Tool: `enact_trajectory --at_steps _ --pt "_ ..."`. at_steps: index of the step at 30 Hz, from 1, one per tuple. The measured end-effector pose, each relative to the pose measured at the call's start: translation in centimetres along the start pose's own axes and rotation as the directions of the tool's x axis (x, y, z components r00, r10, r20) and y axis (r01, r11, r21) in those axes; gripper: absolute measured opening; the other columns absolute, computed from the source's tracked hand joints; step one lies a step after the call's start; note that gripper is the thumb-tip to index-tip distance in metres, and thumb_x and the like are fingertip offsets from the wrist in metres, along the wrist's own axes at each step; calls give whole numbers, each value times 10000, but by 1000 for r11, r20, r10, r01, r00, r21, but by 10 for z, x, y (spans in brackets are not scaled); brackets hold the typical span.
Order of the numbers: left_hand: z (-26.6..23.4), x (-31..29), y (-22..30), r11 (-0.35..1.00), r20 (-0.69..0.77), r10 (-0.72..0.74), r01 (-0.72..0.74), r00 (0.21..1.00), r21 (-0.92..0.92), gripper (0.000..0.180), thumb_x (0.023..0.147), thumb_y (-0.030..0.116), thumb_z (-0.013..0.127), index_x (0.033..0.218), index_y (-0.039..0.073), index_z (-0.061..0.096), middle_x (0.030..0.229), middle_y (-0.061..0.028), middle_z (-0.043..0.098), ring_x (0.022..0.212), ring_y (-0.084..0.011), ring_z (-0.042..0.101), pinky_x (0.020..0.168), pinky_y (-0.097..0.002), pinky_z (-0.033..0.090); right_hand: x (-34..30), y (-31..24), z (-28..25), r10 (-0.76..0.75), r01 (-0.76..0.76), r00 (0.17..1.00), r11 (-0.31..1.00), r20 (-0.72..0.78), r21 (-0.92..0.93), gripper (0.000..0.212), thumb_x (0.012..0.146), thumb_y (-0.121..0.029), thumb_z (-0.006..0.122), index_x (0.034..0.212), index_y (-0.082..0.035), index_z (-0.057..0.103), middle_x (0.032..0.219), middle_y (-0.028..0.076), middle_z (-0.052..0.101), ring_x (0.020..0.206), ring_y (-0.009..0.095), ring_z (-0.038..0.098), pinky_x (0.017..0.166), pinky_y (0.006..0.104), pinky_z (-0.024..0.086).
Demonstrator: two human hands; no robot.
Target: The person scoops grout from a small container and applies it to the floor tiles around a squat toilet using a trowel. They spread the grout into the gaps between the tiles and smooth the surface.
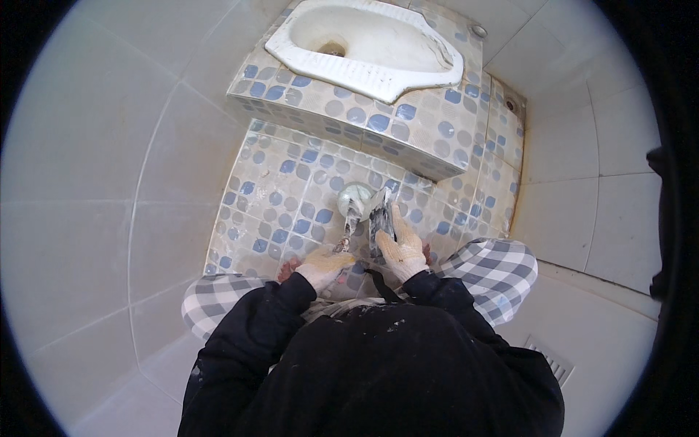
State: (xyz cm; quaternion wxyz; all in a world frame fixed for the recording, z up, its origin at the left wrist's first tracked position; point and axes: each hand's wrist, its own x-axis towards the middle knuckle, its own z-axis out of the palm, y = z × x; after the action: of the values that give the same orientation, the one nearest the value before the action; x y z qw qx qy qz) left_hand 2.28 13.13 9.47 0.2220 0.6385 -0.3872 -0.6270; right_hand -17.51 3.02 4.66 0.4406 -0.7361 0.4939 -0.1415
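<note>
Gloved left hand (324, 264) gripped a small trowel (348, 226) angled toward the round floor drain (354, 197) on the dotted tile floor (277, 197), while the right hand (403, 251), fingers closed, held a mortar-smeared board (381, 215) just beside it, keeping mix within reach.

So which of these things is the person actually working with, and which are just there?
In use:
left hand holding a small trowel
right hand holding a flat smeared board
round floor drain under the tools

Just there:
squat toilet pan
raised tiled step
wall vent grille
</note>
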Motion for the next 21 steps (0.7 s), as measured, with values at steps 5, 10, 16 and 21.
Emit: enact_trajectory --at_steps 5,10,16,21 --pt "7 -5 12 960 19 -240 234 971 156 353 951 407 524 970 81 658 714 -73 666 634 -212 645 610 -354 492 1 -16 -5 59 -57 998 997 35 -42 751 890 -324 621 1517 -40 320 1201 356 566 1085 499 576 936 505 461" --pt "23 2 2 906 -123 54 3 991 423 381 888 366 572 980 6 654 863 -211 700 817 -388 683 722 -454 531 1 -6 11 -111 109 993 992 -27 -57 719 900 -319 601 1502 -19 347 1165 328 595 1072 477 592 928 502 467" --pt "24 23 -19 866 -164 -108 174 981 470 450 884 394 561 1037 -22 642 925 -254 688 894 -432 669 772 -488 525 6 6 6 307 -403 905 399 294 823 486 885 -236 622 1280 38 555 1141 177 671 1031 310 654 933 449 506" --pt "-6 28 6 965 -85 -262 259 961 -42 625 820 475 643 1014 -120 651 940 -319 689 918 -428 693 803 -441 545 3 -35 -21 109 -429 894 -80 435 900 508 845 -266 618 1284 -21 551 1180 118 661 1043 283 652 900 454 526"
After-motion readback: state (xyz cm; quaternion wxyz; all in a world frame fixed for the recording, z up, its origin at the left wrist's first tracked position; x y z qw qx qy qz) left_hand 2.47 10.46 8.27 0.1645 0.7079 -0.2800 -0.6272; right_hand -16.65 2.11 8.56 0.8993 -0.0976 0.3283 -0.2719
